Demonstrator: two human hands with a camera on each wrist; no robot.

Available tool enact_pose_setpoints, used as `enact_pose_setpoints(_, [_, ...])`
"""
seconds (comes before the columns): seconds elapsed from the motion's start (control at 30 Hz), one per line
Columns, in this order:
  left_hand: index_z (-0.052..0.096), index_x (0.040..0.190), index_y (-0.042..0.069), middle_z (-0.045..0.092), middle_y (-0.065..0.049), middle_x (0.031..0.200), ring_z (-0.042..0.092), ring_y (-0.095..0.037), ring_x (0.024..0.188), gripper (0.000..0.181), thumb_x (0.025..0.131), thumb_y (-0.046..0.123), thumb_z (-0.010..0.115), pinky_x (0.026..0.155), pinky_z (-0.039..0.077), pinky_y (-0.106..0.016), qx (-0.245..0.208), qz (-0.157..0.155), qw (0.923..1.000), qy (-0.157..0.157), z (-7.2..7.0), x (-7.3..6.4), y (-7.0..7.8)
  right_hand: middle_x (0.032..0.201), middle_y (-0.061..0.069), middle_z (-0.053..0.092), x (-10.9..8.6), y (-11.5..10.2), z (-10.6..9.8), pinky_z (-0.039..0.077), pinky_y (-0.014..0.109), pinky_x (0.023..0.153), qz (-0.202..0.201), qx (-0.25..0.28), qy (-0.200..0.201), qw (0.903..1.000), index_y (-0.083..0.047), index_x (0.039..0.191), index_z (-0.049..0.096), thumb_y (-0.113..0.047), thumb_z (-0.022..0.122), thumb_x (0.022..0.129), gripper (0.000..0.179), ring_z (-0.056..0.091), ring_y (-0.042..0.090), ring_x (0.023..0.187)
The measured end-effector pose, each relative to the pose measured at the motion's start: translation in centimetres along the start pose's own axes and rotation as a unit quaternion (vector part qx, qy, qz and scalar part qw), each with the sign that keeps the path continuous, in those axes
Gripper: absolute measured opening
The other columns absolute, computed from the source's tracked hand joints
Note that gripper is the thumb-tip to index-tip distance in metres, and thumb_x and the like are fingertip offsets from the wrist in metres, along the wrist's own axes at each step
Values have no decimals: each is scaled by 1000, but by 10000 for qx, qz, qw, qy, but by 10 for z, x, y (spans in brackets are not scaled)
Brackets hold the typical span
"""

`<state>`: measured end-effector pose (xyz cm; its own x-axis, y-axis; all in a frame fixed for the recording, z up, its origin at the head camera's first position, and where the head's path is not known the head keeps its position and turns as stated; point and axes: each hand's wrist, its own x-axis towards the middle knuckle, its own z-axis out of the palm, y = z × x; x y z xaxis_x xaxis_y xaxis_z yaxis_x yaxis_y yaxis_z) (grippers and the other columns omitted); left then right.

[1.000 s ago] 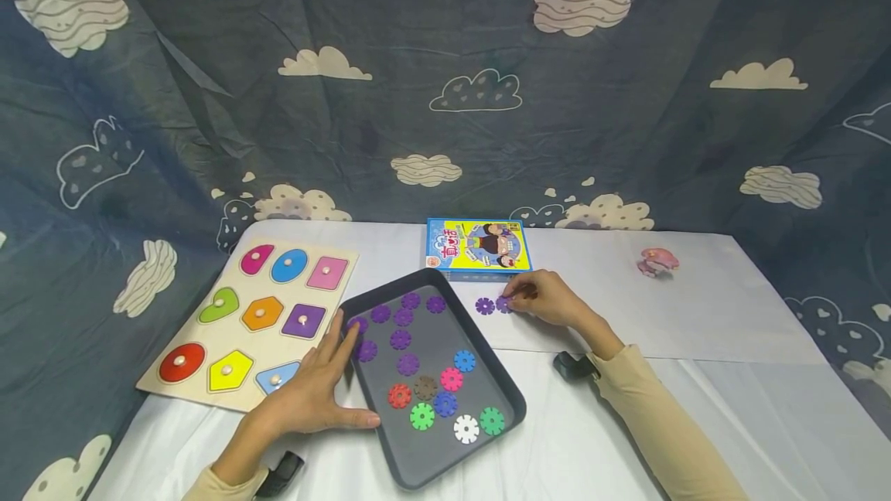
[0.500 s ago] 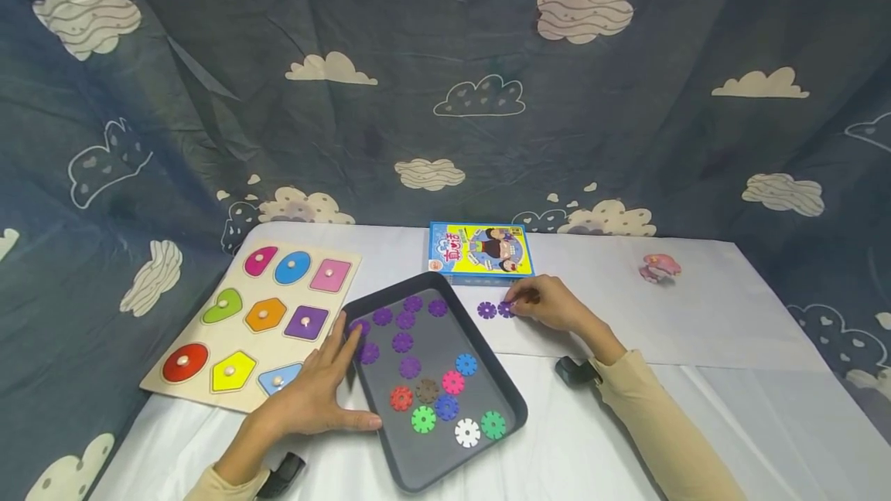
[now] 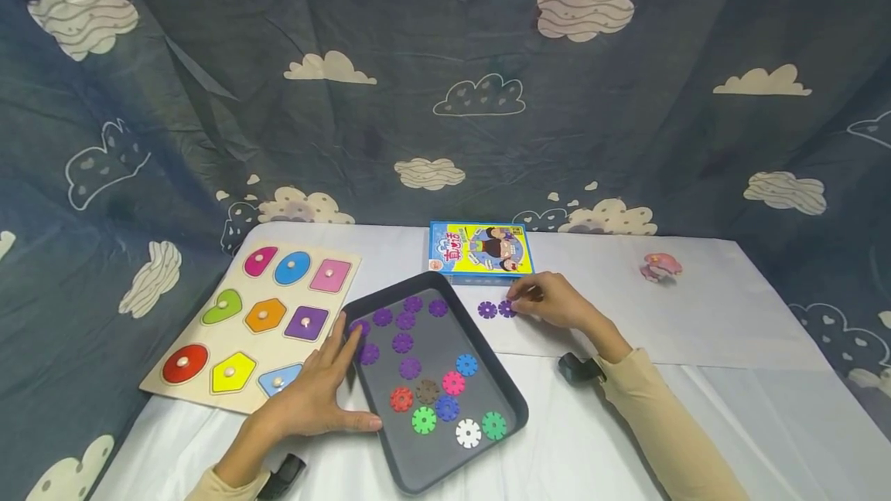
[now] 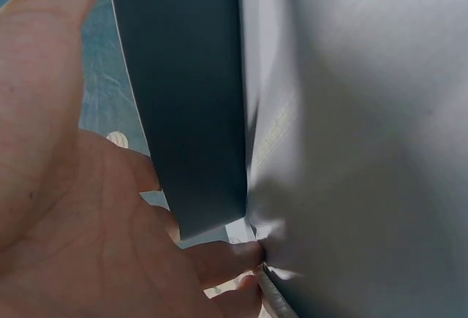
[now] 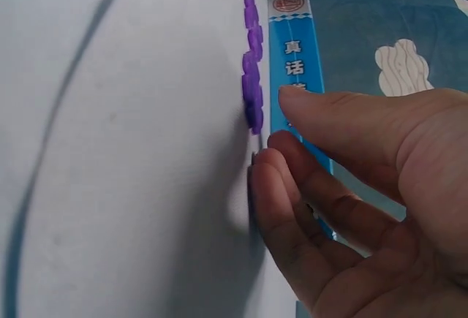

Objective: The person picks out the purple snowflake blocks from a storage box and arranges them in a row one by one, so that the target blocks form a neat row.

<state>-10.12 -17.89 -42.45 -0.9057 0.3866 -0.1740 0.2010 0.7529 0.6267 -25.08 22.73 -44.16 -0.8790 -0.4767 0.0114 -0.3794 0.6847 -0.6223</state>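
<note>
My left hand [image 3: 309, 397] lies along the left side of a dark grey tray [image 3: 397, 451], fingers extended at its far rim and thumb at the near side. In the left wrist view, the palm faces the tray's outer wall [image 4: 183, 99]. Two flat purple notched discs [image 3: 487, 309] lie side by side on the white cloth, right of the tray. At the right-hand disc [image 3: 506, 308] are the fingertips of my right hand [image 3: 557, 301]. In the right wrist view its thumb and loosely bent fingers stand apart, nothing between them, close to the purple discs [image 5: 251, 77].
Several purple discs [image 3: 402, 342] and others in mixed colours, such as a white one [image 3: 469, 433], lie in the tray. A wooden shape puzzle board [image 3: 209, 323] is at left. A blue and yellow box [image 3: 480, 250] sits behind the discs; a pink toy [image 3: 660, 267] stands far right.
The right hand's fingertips have drawn slightly up and right, baring more of the right-hand purple disc. The left hand stays at the tray. The head view has shifted a little.
</note>
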Motion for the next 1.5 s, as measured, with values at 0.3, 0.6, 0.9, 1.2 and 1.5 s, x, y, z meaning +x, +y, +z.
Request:
enact_pose_setpoints(0.3, [8,162,7,-19,-19,166,0,-51,151,135,66,65,84,118,7,-71,93,-8,9999,37,0,-1,-1,104,10,76,1,-11,-2,59,38,84,-99,35,-117,9999,-5,104,75,-6,74,88,17,71,22,91])
enact_pose_setpoints(0.6, [8,161,7,-19,-19,166,-1,-50,152,135,66,65,84,117,7,-72,51,40,10000,59,2,-2,-3,96,5,75,6,-26,-6,59,36,82,-388,9,7,9992,-5,102,75,-8,76,87,15,70,18,87])
enact_pose_setpoints(0.9, [8,161,6,-19,-19,166,0,-50,152,135,67,67,82,117,8,-72,92,99,9999,56,1,-1,-3,95,4,73,8,-43,-16,60,35,85,-624,70,-107,9980,-1,103,74,-8,76,88,17,68,17,87])
enact_pose_setpoints(1.2, [8,161,5,-20,-19,166,-2,-49,152,134,68,64,83,117,7,-73,66,110,9999,53,2,0,-3,104,9,74,14,-62,-17,60,34,87,-1001,563,-980,9885,0,108,72,-9,73,91,19,69,17,88])
enact_pose_setpoints(1.5, [9,161,5,-20,-19,166,-3,-49,152,134,67,63,84,117,7,-72,45,113,9999,57,2,1,-3,100,3,74,19,-95,-7,59,27,83,-1302,344,-1835,9738,-4,109,72,-10,75,89,21,68,10,84])
